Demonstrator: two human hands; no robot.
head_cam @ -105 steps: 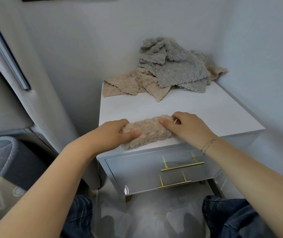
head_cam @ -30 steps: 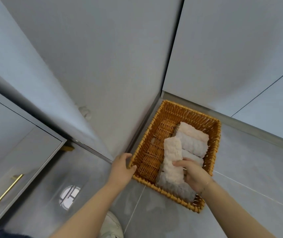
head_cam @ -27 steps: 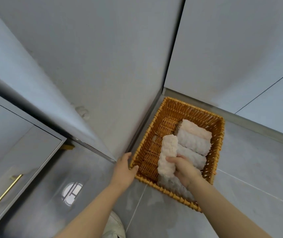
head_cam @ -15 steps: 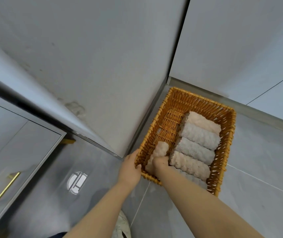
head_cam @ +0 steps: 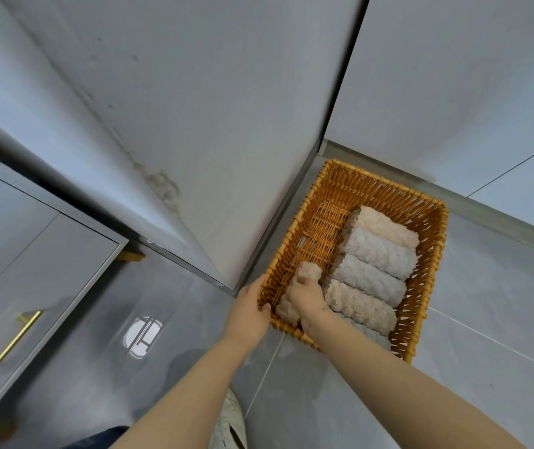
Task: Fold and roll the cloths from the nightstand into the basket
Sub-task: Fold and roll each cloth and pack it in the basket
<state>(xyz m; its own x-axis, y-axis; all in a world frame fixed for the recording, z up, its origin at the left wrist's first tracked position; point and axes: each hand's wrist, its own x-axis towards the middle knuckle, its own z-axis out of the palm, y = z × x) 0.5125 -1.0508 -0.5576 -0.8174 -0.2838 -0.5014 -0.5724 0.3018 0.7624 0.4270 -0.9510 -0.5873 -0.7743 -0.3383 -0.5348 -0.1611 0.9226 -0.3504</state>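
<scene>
— Moved since half a second back?
— Only slightly: beige roll (head_cam: 304,277) pushed lower along basket (head_cam: 427,286) left wall, near corner.
— Doing it well?
— Press flat, parallel to wall, before letting go.
— Hands?
— Right hand (head_cam: 304,294) curled on roll; left hand (head_cam: 252,311) gripping near-left rim.

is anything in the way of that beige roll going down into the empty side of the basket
Nothing visible blocks it. The right hand holds the beige roll already inside the basket, over the bare wicker strip left of the row of rolled cloths. The left hand grips the near rim, clear of that strip.
</scene>
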